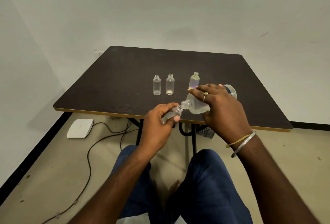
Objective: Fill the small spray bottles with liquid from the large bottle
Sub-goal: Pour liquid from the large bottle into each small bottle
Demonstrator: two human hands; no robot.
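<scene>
The white wall (160, 9) and the beige floor (53, 161) fill most of my view, and the dark brown table (125, 66) stands in the middle. Near the bottom edge I see the person's knees in blue trousers (205, 179).

The right hand (219, 106) reaches over the near part of the table and grips the large bottle (196, 106) from above, with its fingers (201, 90) curled over the body of the bottle. This clear bottle is tipped almost flat. Its base, with a blue label, is to the right, and its open neck points left and a little down.

The left hand (157, 127) is at the near table edge. Its fingers and thumb are wrapped round the held small bottle (175, 112), which leans to the right, so its open mouth meets the neck of the large bottle. I cannot tell if liquid is passing.

On the floor to the left lies a white pad (80, 128), with a dark cable (89, 161) running beside it.

Three more bottles stand upright without caps on the table, in a row behind the hands. The left small bottle (156, 85) and the middle small bottle (170, 84) are close together. The right small bottle (194, 81) is apart from them, just behind the right fingers, and looks yellowish.

A metal bangle (242, 145) is on the right wrist and a ring (205, 93) on one right finger.
</scene>
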